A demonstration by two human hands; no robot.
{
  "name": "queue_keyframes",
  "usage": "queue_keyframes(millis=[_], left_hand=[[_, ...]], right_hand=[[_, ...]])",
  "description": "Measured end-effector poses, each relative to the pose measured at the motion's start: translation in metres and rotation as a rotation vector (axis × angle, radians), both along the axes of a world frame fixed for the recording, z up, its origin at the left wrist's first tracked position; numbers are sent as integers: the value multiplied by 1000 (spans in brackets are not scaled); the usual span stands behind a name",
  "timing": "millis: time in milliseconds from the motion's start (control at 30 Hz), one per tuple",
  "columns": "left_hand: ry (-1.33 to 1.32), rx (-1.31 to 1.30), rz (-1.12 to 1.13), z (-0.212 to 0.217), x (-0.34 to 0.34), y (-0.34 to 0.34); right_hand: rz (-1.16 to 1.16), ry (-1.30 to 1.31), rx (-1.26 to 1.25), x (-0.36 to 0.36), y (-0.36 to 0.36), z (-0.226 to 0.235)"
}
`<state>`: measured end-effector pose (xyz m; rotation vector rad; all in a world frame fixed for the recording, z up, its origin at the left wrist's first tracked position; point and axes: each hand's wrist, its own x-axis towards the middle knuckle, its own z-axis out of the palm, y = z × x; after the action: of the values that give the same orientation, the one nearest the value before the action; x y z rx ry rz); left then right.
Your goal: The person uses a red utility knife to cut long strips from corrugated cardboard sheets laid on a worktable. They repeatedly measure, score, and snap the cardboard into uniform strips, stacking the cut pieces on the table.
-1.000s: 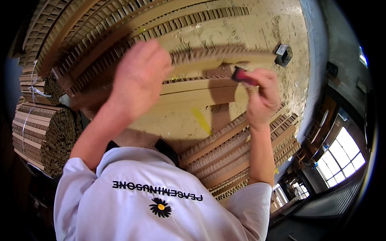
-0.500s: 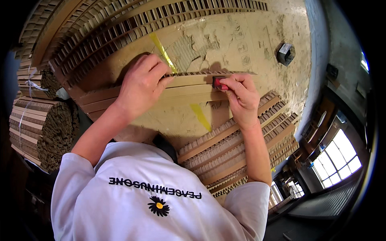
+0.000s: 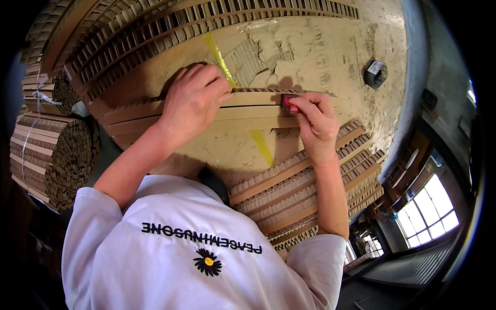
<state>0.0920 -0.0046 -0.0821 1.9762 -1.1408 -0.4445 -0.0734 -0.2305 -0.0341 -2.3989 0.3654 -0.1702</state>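
Observation:
Long brown cardboard strips (image 3: pixel 253 113) lie side by side across the board in front of me; the far one has a row of slanted notches along its edge. My left hand (image 3: pixel 199 98) is closed on this far strip, fingers bent over its back edge and thumb at the front. Farther right, my right hand (image 3: pixel 318 124) pinches a small red and black tool (image 3: pixel 290 103) against the strips; its exact kind is hidden by the fingers. Between my hands a thin dark line runs along the strips.
Slotted cardboard strips (image 3: pixel 196 26) lie in rows at the back, and more strips (image 3: pixel 289 206) are stacked near right. Tied cardboard bundles (image 3: pixel 39 150) stand at the left. A black hexagonal piece (image 3: pixel 375 74) sits back right. Yellow tape (image 3: pixel 221 59) crosses the worn board (image 3: pixel 330 51).
Both hands have shifted slightly right in the picture, the right one still with the red and black tool. A thin dark line now shows along the strips between the hands.

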Motion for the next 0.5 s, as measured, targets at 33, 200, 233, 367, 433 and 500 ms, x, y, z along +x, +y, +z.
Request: queue_keyframes(millis=[33,200,233,367,433,500], left_hand=[[3,-1,0,-1,0,0],[20,-1,10,-3,0,0],[22,3,10,-3,0,0],[30,13,2,-4,1,0],[32,26,-2,-3,1,-1],[29,50,-5,0,1,-1]], right_hand=[[-5,6,-1,0,0,-1],[20,41,-109,1,-2,1],[29,41,-117,1,-3,0],[42,49,-113,2,-6,-2],[41,60,-98,2,-6,-2],[40,76,-87,2,-6,-1]])
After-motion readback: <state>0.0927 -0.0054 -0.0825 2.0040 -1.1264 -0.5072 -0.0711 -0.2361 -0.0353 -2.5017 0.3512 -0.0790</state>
